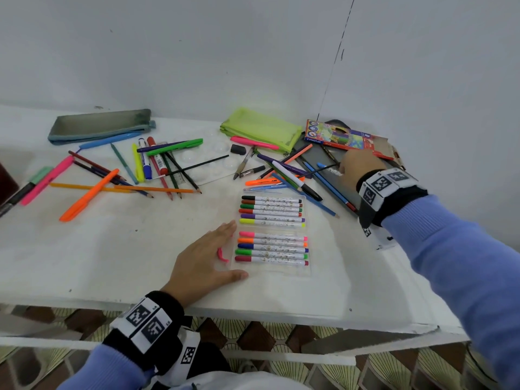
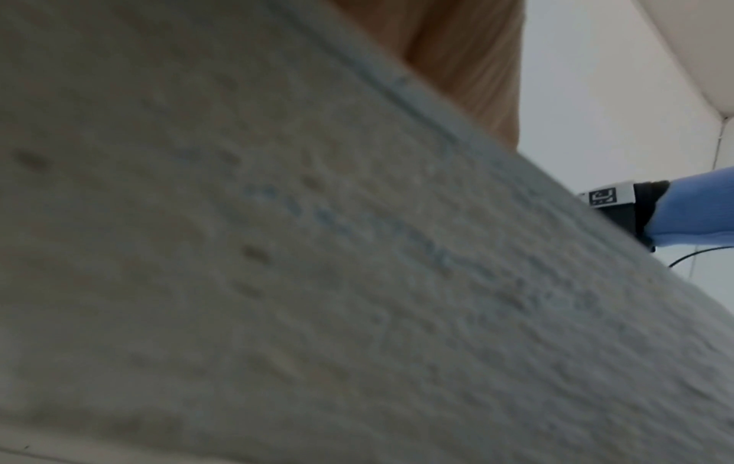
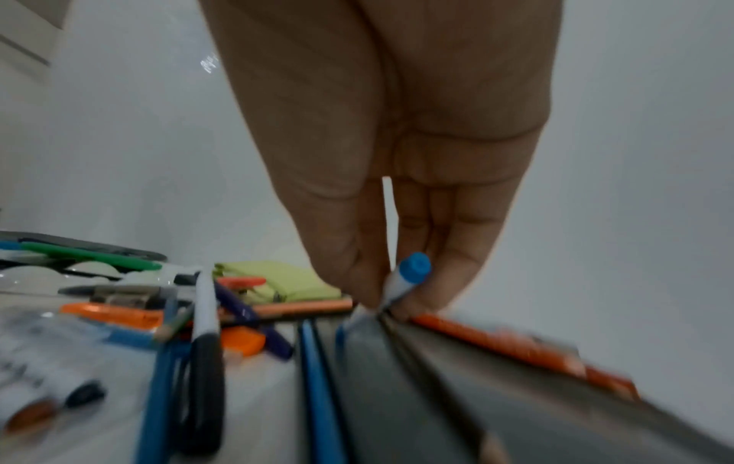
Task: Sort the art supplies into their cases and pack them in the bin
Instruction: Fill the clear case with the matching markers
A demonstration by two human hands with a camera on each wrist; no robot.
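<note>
The right hand (image 3: 381,150) has thumb and fingers pinched on a blue-capped marker (image 3: 409,276), cap end up, its far end still down among the pencils lying on a dark flat case (image 1: 337,175) at the right of the worktop (image 1: 112,249). To do this well, lift straight up first so the barrel clears the thin black pencil (image 1: 327,167) crossing it and drags nothing along, then turn it level, cap to the left like its neighbours. The marker tray (image 1: 271,235) lies near the front edge, nearly full, with what looks like one free slot between the yellow marker and the pink one. The left hand (image 1: 208,260) rests flat beside the tray, fingers straight, holding nothing; it should press the tray's edge so it cannot skid as the marker snaps in. No bin is in view
</note>
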